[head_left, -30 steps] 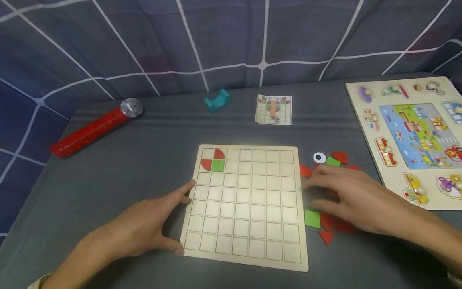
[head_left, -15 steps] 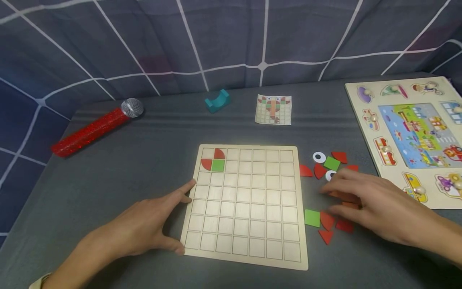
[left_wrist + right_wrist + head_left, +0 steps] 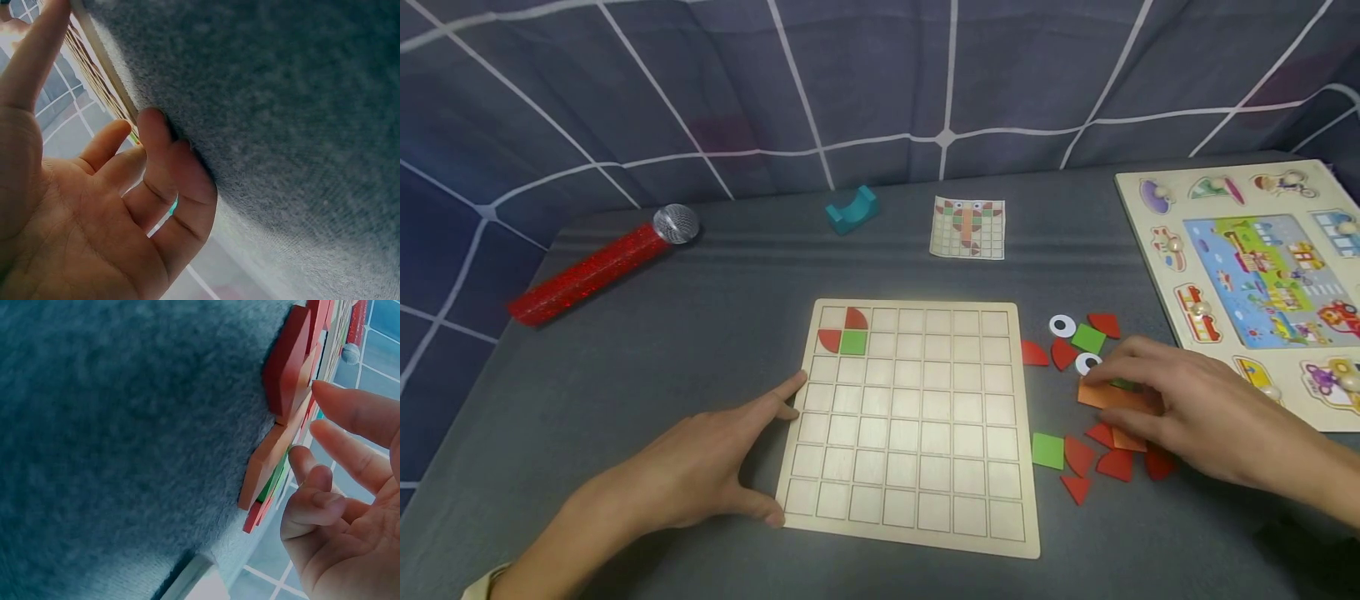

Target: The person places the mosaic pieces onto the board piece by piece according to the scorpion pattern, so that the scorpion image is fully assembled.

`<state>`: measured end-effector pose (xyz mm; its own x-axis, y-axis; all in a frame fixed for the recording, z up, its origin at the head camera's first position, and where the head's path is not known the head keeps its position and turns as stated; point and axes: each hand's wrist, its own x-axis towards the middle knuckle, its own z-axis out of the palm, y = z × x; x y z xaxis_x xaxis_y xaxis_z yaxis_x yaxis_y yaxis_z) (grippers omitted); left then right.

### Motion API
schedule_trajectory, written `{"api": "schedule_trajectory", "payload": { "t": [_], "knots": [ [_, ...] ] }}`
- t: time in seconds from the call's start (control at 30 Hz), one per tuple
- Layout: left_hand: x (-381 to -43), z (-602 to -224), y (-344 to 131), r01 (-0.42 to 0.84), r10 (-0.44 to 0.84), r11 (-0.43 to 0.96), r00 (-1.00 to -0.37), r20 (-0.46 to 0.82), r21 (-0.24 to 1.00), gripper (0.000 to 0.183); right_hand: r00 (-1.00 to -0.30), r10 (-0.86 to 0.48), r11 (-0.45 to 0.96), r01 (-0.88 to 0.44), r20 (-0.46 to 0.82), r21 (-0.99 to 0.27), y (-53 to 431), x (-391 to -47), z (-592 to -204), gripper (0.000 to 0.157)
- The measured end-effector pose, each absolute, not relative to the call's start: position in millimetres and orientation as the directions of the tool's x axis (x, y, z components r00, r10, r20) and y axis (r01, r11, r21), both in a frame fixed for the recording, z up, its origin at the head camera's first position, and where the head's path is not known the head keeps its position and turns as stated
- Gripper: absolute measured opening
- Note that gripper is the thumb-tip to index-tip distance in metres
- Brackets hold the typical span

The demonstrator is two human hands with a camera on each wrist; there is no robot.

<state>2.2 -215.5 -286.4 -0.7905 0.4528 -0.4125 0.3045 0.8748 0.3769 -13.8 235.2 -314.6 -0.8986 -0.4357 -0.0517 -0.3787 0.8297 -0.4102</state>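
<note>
A wooden grid board (image 3: 906,442) lies on the dark table. In its upper left cells sit two red quarter-circle pieces (image 3: 856,318) and one green square (image 3: 853,342). My left hand (image 3: 692,471) rests against the board's left side, thumb at the lower corner and fingertips along the edge. My right hand (image 3: 1195,408) is over the loose pieces to the right. Its thumb and fingers are at a flat orange rectangular piece (image 3: 1105,395), spread rather than closed round it in the right wrist view. Red pieces (image 3: 1115,465), a green square tile (image 3: 1048,450) and white eye discs (image 3: 1062,326) lie around.
A small pattern card (image 3: 967,227) lies behind the board, beside a teal curved block (image 3: 853,210). At the left is a red toy microphone (image 3: 602,267). A wooden knob puzzle (image 3: 1172,317) occupies the far right. Tile-patterned cloth (image 3: 880,83) hangs behind the table.
My right hand has moved right, away from the board's edge and across the loose pieces, uncovering red and orange ones. My left hand has stayed at the board.
</note>
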Motion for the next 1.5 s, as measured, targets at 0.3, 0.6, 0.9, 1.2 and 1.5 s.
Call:
{"api": "schedule_trajectory", "payload": {
  "t": [0.3,0.6,0.9,1.2,1.5],
  "knots": [
    [2.3,-285.8,-215.4,0.297,0.452,0.876,-0.784,-0.426,0.381,0.133,-0.898,-0.440,0.819,-0.399,-0.006,-0.413,233.1,-13.3,-315.3,0.020],
    [2.0,-286.2,-215.6,0.299,0.451,0.876,-0.785,-0.425,0.378,0.133,-0.895,-0.446,0.817,-0.414,0.015,-0.402,232.0,-13.0,-314.5,0.020],
    [2.5,-286.6,-213.2,0.273,0.424,0.889,-0.791,-0.441,0.367,0.135,-0.908,-0.419,0.835,-0.392,0.014,-0.386,229.6,-14.7,-311.5,0.019],
    [1.6,-287.3,-212.8,0.267,0.424,0.888,-0.789,-0.444,0.374,0.136,-0.927,-0.371,0.865,-0.324,-0.052,-0.383,234.2,-18.2,-310.9,0.033],
    [1.7,-286.5,-213.3,0.260,0.424,0.886,-0.789,-0.444,0.384,0.135,-0.901,-0.433,0.815,-0.382,-0.019,-0.435,219.9,-18.8,-308.3,0.033]
  ]
}}
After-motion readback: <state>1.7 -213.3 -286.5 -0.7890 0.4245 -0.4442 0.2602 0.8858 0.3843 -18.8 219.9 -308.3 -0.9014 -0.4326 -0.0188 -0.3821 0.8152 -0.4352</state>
